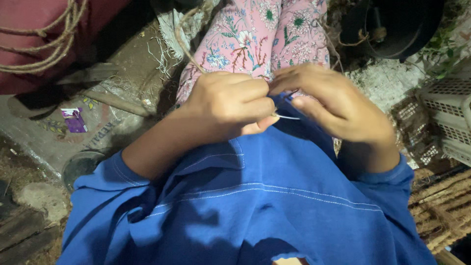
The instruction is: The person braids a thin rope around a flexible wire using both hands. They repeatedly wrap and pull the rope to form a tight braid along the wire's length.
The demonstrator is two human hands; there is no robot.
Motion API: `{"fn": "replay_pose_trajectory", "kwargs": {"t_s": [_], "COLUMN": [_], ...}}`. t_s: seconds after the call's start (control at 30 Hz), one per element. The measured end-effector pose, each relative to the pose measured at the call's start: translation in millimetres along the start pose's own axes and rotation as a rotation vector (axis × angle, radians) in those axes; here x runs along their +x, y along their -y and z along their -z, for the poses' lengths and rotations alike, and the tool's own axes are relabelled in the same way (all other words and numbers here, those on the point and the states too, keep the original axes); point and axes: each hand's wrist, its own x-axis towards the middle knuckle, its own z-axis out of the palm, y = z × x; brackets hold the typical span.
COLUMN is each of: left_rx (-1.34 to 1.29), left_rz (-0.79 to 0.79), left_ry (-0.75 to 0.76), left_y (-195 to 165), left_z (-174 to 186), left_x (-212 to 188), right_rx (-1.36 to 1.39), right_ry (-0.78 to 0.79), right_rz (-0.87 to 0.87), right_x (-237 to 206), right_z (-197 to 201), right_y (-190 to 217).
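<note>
My left hand (228,103) is closed into a fist over my lap, gripping a thin brown rope strand (189,46) that runs up and away to the upper left. My right hand (333,100) sits close beside it, fingers pinched on a thin pale strand (287,117) that pokes out between the two hands. Both hands rest above my blue shirt (255,206) and pink floral trousers (255,34). What lies inside the fists is hidden.
Coiled rope (44,44) lies on a dark red cloth at the upper left. A purple packet (74,120) lies on the dirty ground. A black pot (392,24) stands at the upper right, with white plastic crates (449,115) and rope bundles (441,206) on the right.
</note>
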Motion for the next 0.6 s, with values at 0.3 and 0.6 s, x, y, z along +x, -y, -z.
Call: {"fn": "replay_pose_trajectory", "kwargs": {"t_s": [0.3,0.6], "left_rx": [0.000,-0.036], "left_rz": [0.025,0.059], "left_ry": [0.038,0.053], "left_y": [0.6,3.7], "left_z": [1.7,8.0], "left_x": [2.4,3.4], "right_rx": [0.360,-0.158], "right_ry": [-0.043,-0.316], "right_rz": [-0.219,0.055], "right_x": [-13.4,-21.4], "right_z": [-21.6,-37.4], "right_y": [-30.7,-17.3]}}
